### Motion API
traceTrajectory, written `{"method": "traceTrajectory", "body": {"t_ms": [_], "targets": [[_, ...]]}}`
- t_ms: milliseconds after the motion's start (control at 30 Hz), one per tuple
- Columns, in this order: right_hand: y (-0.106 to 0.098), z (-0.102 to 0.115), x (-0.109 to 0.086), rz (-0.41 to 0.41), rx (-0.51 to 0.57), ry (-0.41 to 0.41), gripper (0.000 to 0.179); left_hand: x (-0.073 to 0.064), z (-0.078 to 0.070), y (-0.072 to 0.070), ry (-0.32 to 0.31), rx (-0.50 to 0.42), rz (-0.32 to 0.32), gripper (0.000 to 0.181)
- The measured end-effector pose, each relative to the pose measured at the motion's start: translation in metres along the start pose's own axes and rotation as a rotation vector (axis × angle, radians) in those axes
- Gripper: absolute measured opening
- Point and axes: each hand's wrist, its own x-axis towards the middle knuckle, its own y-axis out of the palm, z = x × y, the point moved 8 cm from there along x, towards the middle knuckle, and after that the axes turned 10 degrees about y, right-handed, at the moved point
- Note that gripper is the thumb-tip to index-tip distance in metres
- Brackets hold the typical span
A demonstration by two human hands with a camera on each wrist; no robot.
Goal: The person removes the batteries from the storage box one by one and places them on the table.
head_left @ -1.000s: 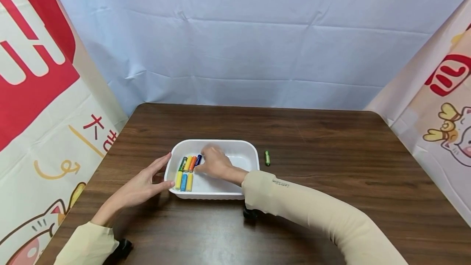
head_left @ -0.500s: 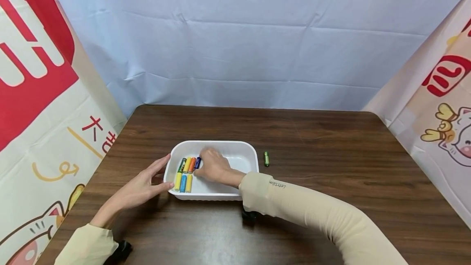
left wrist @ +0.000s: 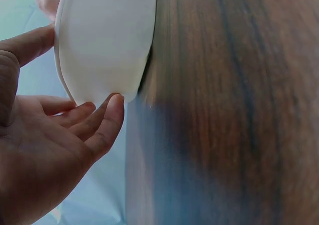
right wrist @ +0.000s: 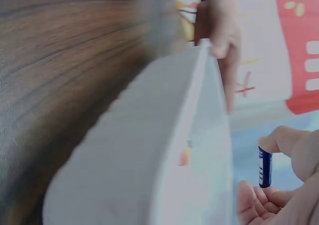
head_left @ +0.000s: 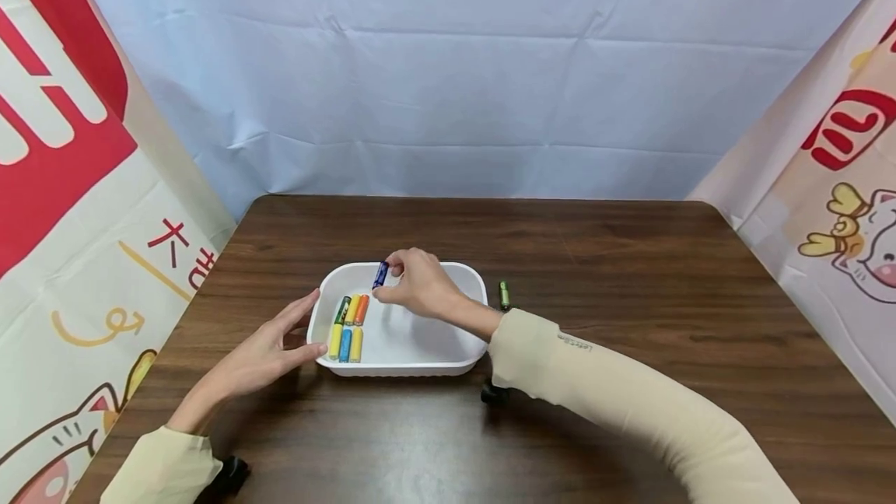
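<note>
A white plastic tray sits on the table. My right hand pinches a dark blue battery between thumb and fingers, raised near the tray's far rim; the right wrist view shows the battery held end to end above the rim. At the tray's left end my left hand rests spread, thumb at the near corner and fingertips against the outer wall, as the left wrist view also shows. Inside lie two rows of batteries: green, yellow and orange behind, yellow, blue and yellow in front.
A green battery lies on the brown wooden table, just right of the tray. Behind the table hangs a pale cloth, with printed banners at the sides.
My right hand has lifted the dark blue battery from beside the orange one, up and towards the tray's far rim. The left hand stays at the tray's left end.
</note>
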Motion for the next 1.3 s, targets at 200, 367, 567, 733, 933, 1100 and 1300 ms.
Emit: {"method": "traceTrajectory", "body": {"t_ms": [200,367,567,733,933,1100,1300], "targets": [[-0.057,-0.003,-0.015,-0.084,0.096,-0.057,0.041,0.000,0.000,-0.001,0.003,-0.009,-0.005,0.083],[-0.106,-0.033,-0.028,-0.147,0.138,-0.052,0.043,0.000,-0.001,-0.001,0.008,-0.028,-0.006,0.083],[-0.139,-0.093,-0.043,-0.159,0.111,0.012,0.042,-0.002,0.000,-0.002,0.007,-0.024,-0.007,0.083],[-0.131,-0.142,-0.049,-0.146,0.042,0.049,0.040,-0.003,0.000,-0.001,0.003,-0.021,-0.009,0.083],[-0.106,-0.178,-0.050,-0.120,-0.093,0.032,0.037,-0.003,0.001,-0.001,-0.001,-0.020,-0.009,0.083],[-0.093,-0.188,-0.048,-0.099,-0.152,0.026,0.039,-0.003,0.001,-0.001,-0.005,-0.007,-0.007,0.083],[-0.085,-0.191,-0.047,-0.063,-0.227,0.048,0.047,-0.002,0.003,0.000,-0.009,-0.019,-0.001,0.083]]}}
